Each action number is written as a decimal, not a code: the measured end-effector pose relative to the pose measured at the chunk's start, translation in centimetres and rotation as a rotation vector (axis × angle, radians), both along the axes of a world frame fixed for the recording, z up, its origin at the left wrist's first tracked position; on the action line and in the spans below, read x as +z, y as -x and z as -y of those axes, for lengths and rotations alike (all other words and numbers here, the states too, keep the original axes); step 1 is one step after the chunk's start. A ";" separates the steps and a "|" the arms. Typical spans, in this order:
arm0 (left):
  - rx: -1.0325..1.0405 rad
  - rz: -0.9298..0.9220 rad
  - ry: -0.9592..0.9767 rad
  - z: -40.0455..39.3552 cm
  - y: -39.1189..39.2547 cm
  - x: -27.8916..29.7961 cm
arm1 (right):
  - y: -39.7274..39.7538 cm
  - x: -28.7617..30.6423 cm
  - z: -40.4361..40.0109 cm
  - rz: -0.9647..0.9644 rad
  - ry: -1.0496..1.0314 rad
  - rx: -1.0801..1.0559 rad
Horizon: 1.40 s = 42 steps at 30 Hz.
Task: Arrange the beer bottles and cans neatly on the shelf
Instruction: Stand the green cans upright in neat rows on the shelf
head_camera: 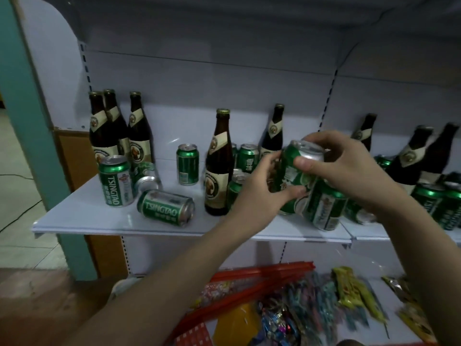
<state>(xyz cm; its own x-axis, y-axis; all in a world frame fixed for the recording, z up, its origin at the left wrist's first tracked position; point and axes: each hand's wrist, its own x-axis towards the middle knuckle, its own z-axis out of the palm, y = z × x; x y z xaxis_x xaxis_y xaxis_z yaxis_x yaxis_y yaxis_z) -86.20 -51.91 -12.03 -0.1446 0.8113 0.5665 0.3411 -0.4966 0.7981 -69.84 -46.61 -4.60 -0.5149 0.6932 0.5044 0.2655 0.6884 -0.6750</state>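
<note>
Both my hands hold one green Tsingtao can [293, 171], tilted above the white shelf [112, 221]. My left hand [259, 191] grips its lower side, my right hand [341, 166] grips its silver top. Beneath it stands another green can [324, 208]. A brown bottle [218, 166] stands just left of my left hand. Three brown bottles [134, 131] stand at the back left. An upright can [114, 181] and a can lying on its side [166, 208] are at the front left. One more can [187, 164] stands mid-shelf.
More brown bottles [409, 156] and green cans [439, 203] crowd the shelf's right part. A further bottle [274, 131] and cans [248, 156] stand behind my hands. Below, a lower shelf holds snack packets [354, 293] and a red basket [262, 275]. A teal post [37, 146] stands left.
</note>
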 end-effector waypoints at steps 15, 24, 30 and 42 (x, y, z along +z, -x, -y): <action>0.989 -0.754 0.142 5.4 11.4 -11.7 | 1.9 -4.8 -5.2 0.310 -0.066 -0.383; 0.893 -0.717 0.058 3.8 13.3 -11.1 | 2.6 -5.4 -4.4 0.388 0.011 -0.395; 0.791 -0.727 0.090 2.4 14.0 -10.5 | 2.5 -5.5 -4.6 0.479 0.049 -0.433; 0.635 -0.384 0.022 3.3 14.8 -9.5 | 6.5 -3.9 0.7 0.214 -0.433 -0.357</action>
